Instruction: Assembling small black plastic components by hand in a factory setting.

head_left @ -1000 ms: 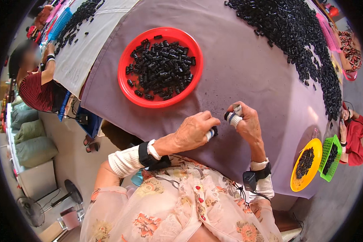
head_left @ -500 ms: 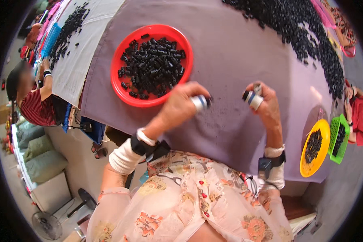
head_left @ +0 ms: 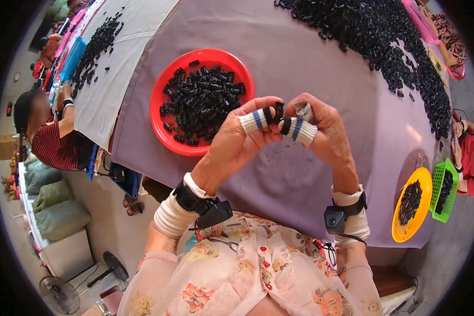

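My left hand (head_left: 236,136) is closed in a pinch on a small black plastic part (head_left: 279,110), just right of the red basin (head_left: 159,131). Facing it, my right hand (head_left: 327,126) is closed around a small flat grey piece (head_left: 303,110), whose kind I cannot make out. The two hands come together over the table, with thumbs almost touching. Both thumbs wear cream knitted covers with blue stripes. Many similar black parts (head_left: 203,100) lie heaped in the basin.
The purple-grey cloth (head_left: 279,184) covers the table. A large spread of black parts (head_left: 374,42) lies far right. A yellow plate (head_left: 400,231) and a green basket (head_left: 442,210) stand at the right edge. Another person (head_left: 52,142) works at the left, and a red-clothed one (head_left: 470,158) at the right.
My hands have moved towards each other from well apart and now meet beside the basin. The black part now shows in my left fingers.
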Demonstrator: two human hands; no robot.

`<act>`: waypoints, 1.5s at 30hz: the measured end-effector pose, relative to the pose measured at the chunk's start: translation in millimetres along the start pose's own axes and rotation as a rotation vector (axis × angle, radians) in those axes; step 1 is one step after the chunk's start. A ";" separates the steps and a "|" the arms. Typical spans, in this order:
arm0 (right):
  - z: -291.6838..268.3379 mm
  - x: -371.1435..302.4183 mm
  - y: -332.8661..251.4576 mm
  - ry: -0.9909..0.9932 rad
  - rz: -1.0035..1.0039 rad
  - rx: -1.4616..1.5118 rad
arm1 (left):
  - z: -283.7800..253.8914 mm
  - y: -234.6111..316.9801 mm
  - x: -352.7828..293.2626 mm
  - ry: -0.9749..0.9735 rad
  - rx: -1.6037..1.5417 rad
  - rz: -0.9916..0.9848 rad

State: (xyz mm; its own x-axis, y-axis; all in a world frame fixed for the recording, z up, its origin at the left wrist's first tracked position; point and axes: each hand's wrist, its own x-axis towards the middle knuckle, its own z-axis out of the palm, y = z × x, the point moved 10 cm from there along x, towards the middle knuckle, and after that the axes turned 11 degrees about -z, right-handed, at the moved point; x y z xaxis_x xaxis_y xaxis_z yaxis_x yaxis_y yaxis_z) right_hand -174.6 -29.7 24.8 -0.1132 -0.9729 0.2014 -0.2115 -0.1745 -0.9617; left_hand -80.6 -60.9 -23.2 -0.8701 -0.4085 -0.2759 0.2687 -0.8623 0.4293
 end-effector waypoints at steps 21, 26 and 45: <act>-12.8 16.6 -13.3 -0.013 -0.029 0.051 | 15.8 12.2 12.5 -0.073 -0.008 -0.005; -13.0 17.6 -7.6 -0.045 -0.031 0.058 | 22.3 11.6 17.4 -0.156 -0.054 0.001; -25.6 12.6 -21.1 0.063 -0.127 -0.048 | 19.6 10.3 20.6 -0.039 0.077 0.013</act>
State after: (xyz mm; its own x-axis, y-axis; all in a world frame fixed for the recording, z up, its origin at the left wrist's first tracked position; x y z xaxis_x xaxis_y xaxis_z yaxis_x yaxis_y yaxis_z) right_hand -196.4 -34.5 52.4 -0.1433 -0.9318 0.3336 -0.2736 -0.2866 -0.9182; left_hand -103.9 -72.2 -7.6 -0.8825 -0.4065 -0.2365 0.2492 -0.8307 0.4978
